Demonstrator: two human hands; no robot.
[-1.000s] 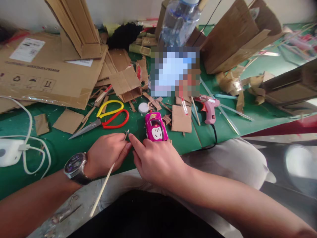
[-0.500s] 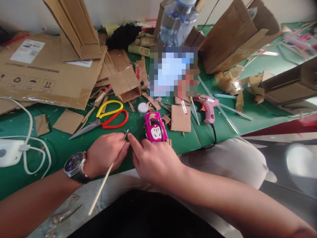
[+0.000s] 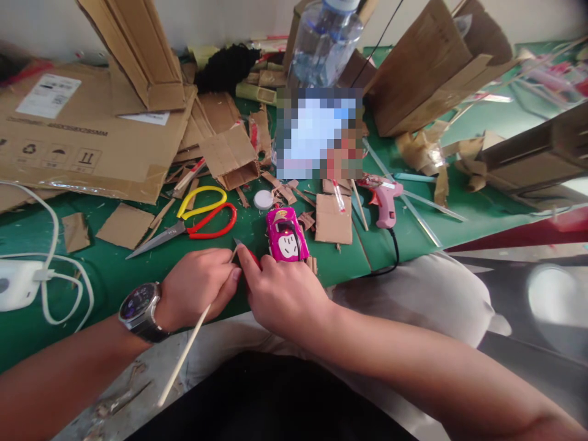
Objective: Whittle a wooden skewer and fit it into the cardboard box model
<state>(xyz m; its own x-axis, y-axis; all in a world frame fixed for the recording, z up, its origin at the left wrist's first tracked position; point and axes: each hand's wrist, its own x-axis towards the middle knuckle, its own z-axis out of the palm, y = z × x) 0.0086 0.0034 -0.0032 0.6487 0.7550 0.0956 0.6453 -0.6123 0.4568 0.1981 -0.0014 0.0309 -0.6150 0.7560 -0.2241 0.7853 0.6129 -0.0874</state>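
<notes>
My left hand [image 3: 199,285], with a watch on its wrist, is closed around a thin wooden stick [image 3: 184,355]. The stick's long end slants down toward my lap and its short tip pokes out past the fingers. My right hand [image 3: 287,294] is closed on a red utility knife [image 3: 253,258], mostly hidden in the palm. Its blade meets or nearly meets the stick's tip, with the index finger stretched along it. Just beyond the right hand sits a magenta car-shaped power socket [image 3: 285,236]. Scissors [image 3: 184,223] with yellow and red handles lie beyond the left hand.
A pink glue gun [image 3: 386,199] lies on the green table [image 3: 340,269] at right. Cardboard scraps [image 3: 333,217] and a small box [image 3: 229,156] litter the middle. A water bottle [image 3: 324,46] stands behind. At left are a flattened carton [image 3: 92,141] and a white charger [image 3: 18,285].
The right hand has turned slightly, and more of the knife's red handle and blade shows at the stick's tip. The stick's lower end has shifted a little left and down.
</notes>
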